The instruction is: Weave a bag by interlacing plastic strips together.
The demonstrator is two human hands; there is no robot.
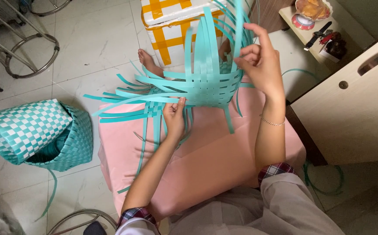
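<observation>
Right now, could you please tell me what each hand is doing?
Left hand: closed on the half-woven teal basket.
Right hand: fingers pinching an upright teal strip.

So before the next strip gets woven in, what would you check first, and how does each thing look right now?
1. Left hand steadies the half-woven teal basket at its lower edge: ok.
2. Right hand pinches an upright strip: ok.
3. Woven part looks tight and even: ok on the side that shows; far side cannot tell.
4. Loose strips on the left fan out crossed: not ok.
5. Pink cushion beneath gives support: ok.
6. Finished basket lies clear on the floor: ok.
</observation>
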